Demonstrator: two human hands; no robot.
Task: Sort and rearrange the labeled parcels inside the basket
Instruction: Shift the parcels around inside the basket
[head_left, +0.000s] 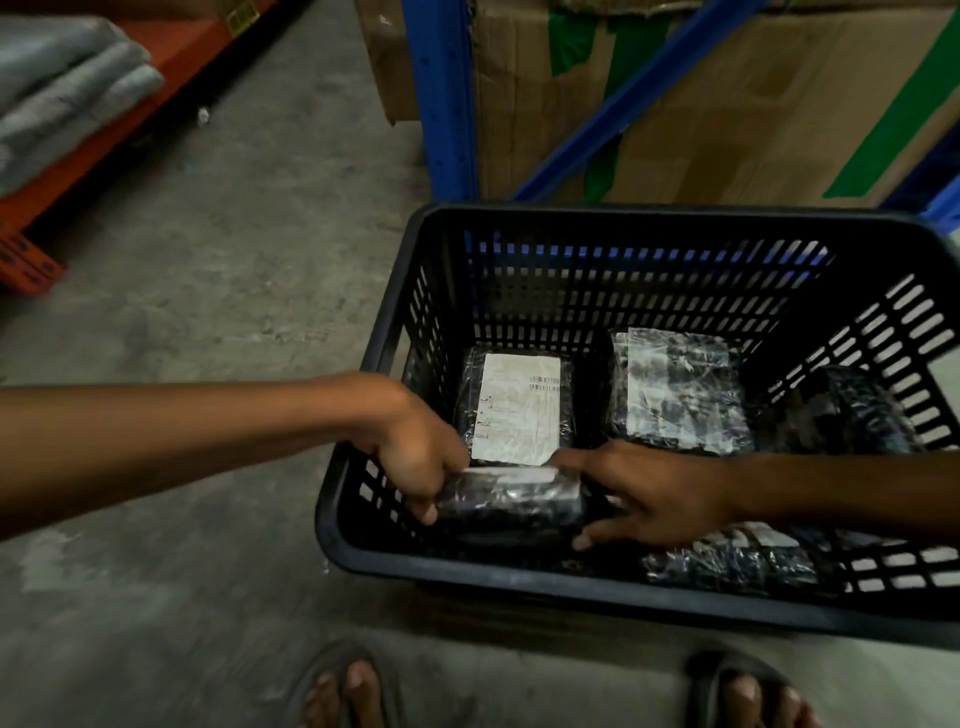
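Two sandalled feet (358, 691) are standing on the concrete floor (208, 312) at the bottom edge of the view, just in front of a black slotted basket (519, 577).

Both hands are reaching into the basket at its near left corner. The left hand (415, 457) is curling over the left end of a dark plastic-wrapped parcel (511, 501), fingers closed around it. The right hand (654, 496) is pressing against the parcel's right end with fingers spread, so the parcel is being held between the 2 hands, close to the basket's near wall.

Just beyond that parcel, a labeled parcel (519, 415) is lying flat with its white label facing up, toward the far left corner. Beside it, toward the middle of the far wall, a second wrapped parcel (680, 389) is showing a shiny, crinkled top. A dark bundle (841, 415) is leaning by the right wall, and another wrapped parcel (737, 564) is lying under the right forearm along the near wall.

Behind the basket, cardboard boxes (727, 104) are sitting in a blue rack (441, 104).
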